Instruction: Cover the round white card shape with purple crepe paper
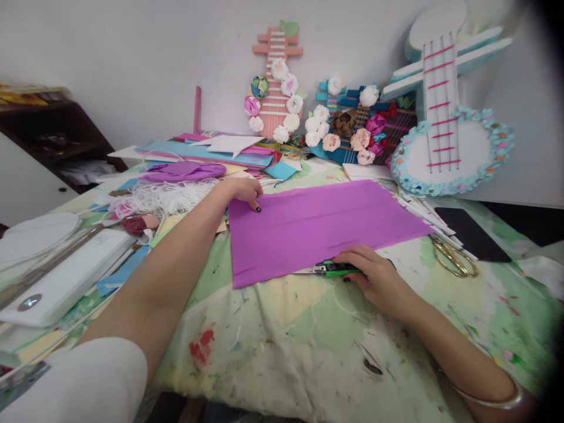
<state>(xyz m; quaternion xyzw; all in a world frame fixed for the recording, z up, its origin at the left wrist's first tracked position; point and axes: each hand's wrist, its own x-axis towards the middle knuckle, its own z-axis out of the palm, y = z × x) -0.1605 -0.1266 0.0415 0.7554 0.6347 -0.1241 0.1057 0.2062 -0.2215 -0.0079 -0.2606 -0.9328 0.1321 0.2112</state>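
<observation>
No text is legible; the mark (101, 238) on the white device (73, 281) is blurred.

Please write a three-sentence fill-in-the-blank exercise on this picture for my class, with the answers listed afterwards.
1. The right hand holds a utility knife whose handle is green and ____.
2. The colour of the large sheet touched by the left hand is ____.
3. The scissors have handles coloured ____.

Missing words: black; purple; gold.

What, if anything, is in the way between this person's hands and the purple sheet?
Nothing visible blocks either hand. The left hand touches the purple sheet at its far left corner. The right hand is at the near edge, holding a green-and-black cutter there.
</observation>
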